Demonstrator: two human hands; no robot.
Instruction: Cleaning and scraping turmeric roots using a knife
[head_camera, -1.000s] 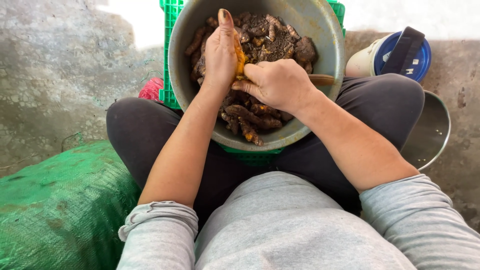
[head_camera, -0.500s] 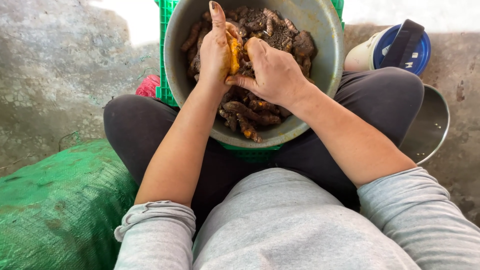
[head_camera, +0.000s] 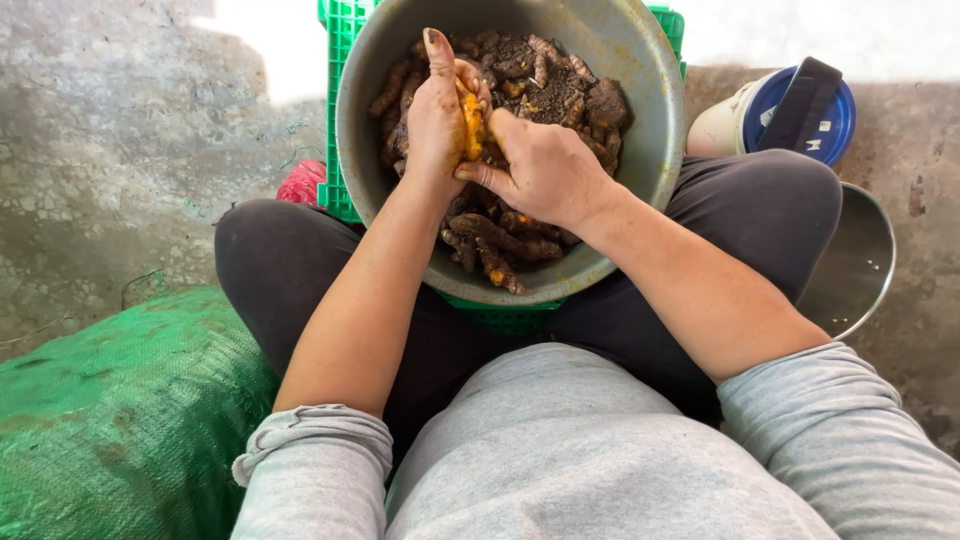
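A large grey metal bowl rests on a green plastic crate between my legs. It holds many muddy brown turmeric roots. My left hand grips an orange, partly peeled root upright over the bowl. My right hand is closed against that root from the right, its thumb pressing on the orange flesh. Whatever tool the right hand may hold is hidden by its fingers.
A green woven sack lies at my left. A white tub with a blue lid stands at the right, and an empty metal bowl sits beside my right knee. A red net pokes out by the crate. The floor is rough concrete.
Both hands have shifted slightly up the bowl. The right hand has moved in closer against the orange root that the left hand holds.
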